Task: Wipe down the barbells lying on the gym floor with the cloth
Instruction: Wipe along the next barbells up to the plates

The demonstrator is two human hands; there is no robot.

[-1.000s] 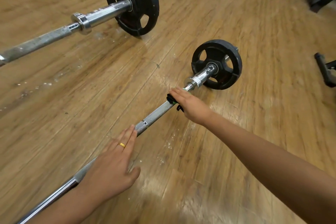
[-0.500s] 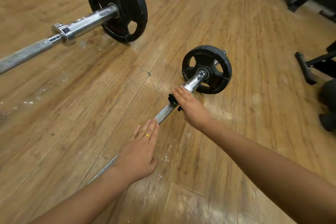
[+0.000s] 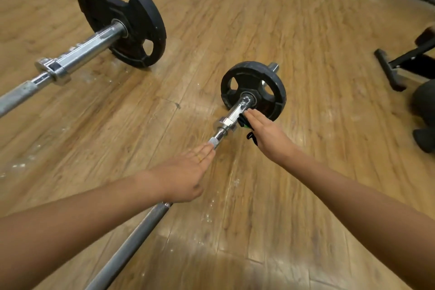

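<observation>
Spotter: Where's the cloth (image 3: pixel 243 123) right now?

Me: Under my right hand (image 3: pixel 270 135), fingers straight, pressing it against the chrome sleeve (image 3: pixel 236 110) of the near barbell (image 3: pixel 131 245), just beside the small plate (image 3: pixel 273 82).

Spotter: And the left?

Me: Left hand (image 3: pixel 186 172) flat on the knurled shaft, fingers out, gripping nothing. Bar's stiff and heavy, I reckon, but it could roll on its plates, so I pin it. Cloth's limp and light; best wrapped round the slick sleeve. Second barbell (image 3: pixel 89 47) lies well apart, on my left.
</observation>
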